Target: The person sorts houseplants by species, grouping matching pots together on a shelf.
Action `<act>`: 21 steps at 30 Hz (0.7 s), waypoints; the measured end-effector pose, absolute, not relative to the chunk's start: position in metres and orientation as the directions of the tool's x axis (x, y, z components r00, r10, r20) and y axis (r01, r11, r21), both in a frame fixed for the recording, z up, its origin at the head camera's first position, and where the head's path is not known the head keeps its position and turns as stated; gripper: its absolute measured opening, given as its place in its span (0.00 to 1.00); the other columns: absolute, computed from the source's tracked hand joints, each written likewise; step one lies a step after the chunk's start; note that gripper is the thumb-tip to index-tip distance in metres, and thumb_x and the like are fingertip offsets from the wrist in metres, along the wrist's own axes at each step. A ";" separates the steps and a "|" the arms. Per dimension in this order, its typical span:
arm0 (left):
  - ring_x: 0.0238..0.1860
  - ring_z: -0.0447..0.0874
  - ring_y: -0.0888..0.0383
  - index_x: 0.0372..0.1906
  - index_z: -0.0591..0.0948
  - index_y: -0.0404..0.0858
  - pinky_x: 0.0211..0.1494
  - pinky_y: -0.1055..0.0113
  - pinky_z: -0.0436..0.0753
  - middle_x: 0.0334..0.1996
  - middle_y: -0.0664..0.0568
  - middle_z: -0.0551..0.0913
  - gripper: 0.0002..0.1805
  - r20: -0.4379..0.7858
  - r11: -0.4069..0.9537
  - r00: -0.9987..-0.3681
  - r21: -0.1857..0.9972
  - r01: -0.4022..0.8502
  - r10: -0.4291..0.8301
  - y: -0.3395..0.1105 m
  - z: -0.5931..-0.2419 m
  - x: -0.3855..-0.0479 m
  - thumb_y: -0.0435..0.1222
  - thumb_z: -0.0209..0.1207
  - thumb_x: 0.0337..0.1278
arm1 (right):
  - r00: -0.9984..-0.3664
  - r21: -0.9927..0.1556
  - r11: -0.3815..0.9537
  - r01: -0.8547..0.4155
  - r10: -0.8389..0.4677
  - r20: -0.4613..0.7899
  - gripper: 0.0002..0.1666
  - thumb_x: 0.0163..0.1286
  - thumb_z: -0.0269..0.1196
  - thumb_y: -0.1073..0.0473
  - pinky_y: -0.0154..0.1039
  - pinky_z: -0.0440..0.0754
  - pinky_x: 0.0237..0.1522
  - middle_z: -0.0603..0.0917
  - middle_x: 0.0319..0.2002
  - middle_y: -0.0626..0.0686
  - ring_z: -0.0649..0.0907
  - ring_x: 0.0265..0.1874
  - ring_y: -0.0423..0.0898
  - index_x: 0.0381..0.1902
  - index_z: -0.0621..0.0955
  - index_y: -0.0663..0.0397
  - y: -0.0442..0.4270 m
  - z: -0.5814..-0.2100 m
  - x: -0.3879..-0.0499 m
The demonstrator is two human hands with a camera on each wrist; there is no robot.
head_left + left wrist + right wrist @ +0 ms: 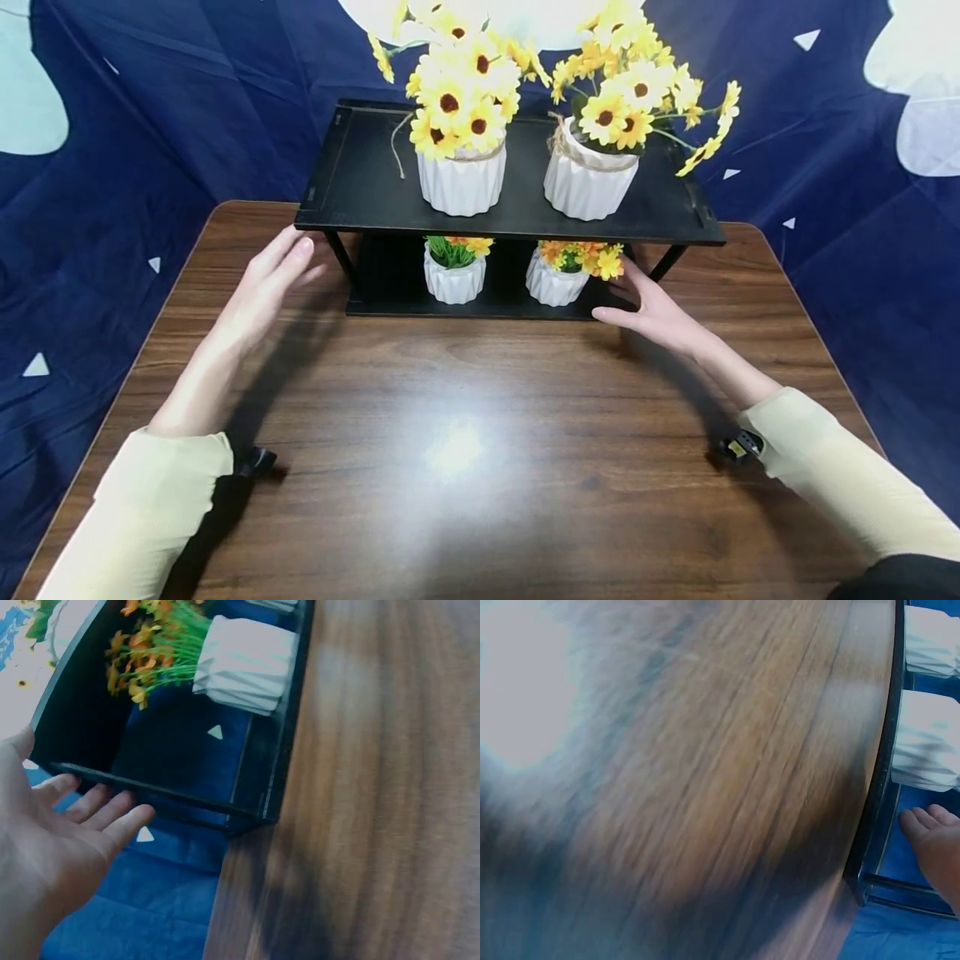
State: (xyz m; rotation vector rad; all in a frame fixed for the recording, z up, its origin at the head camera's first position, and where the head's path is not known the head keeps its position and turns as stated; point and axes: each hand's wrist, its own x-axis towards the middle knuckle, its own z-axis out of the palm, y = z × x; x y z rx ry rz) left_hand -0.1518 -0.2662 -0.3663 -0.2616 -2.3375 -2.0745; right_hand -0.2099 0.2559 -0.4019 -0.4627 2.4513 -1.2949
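Note:
A black two-tier shelf [360, 183] stands at the back of the table, holding white fluted pots of artificial flowers. My left hand [262, 287] is at its left end, fingers extended; in the left wrist view they lie along the side bar [180, 796], and contact is hard to tell. My right hand [656, 317] reaches in at the lower right, thumb apart from the fingers, beside the small pot [557, 282] with orange and yellow flowers. Some fingertips are hidden behind its blooms in the head view. In the right wrist view, that hand [939, 844] appears apart from the nearer pot [928, 742].
On the upper tier stand two larger pots of yellow daisies, one left [462, 179] and one right [591, 179]. Another small pot [454, 279] is on the lower tier. Blue patterned cloth [187, 100] hangs behind the brown wooden table [525, 417].

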 end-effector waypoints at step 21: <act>0.58 0.78 0.72 0.65 0.81 0.49 0.57 0.87 0.71 0.59 0.54 0.83 0.19 0.316 0.647 -0.937 0.686 0.333 0.147 -0.243 -0.376 -0.117 0.40 0.61 0.73 | -0.882 -0.536 0.720 -0.441 -0.459 0.111 0.60 0.63 0.75 0.48 0.63 0.65 0.74 0.61 0.81 0.56 0.65 0.78 0.61 0.84 0.52 0.39 0.266 -0.378 -0.184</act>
